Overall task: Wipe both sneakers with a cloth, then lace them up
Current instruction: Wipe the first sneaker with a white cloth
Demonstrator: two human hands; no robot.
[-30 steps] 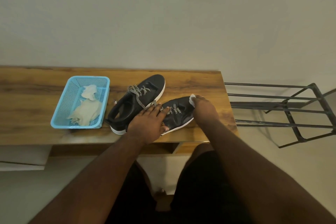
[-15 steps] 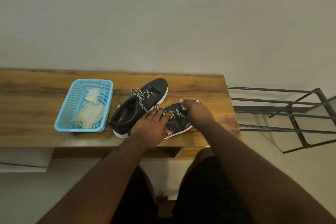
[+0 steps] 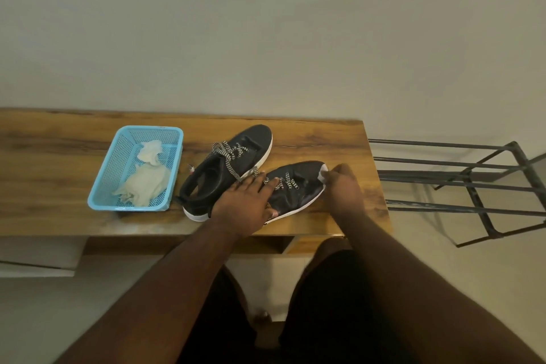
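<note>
The left hand (image 3: 246,204) lies flat and released over the heel end of the near sneaker (image 3: 298,186), which sits by the bench's (image 3: 339,139) front edge, while the right hand (image 3: 344,186) is clenched on a white cloth (image 3: 324,172) at its toe, close to the bench's right end. The far sneaker (image 3: 233,162) touches it on the left (laces loose), a blue basket (image 3: 103,186) of rags stands further left, and bare wood stays open behind.

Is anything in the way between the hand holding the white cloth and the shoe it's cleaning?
Nothing visible is. The right hand presses the white cloth straight against the toe of the nearer sneaker. The left hand rests on that sneaker's heel end, clear of the toe.
</note>
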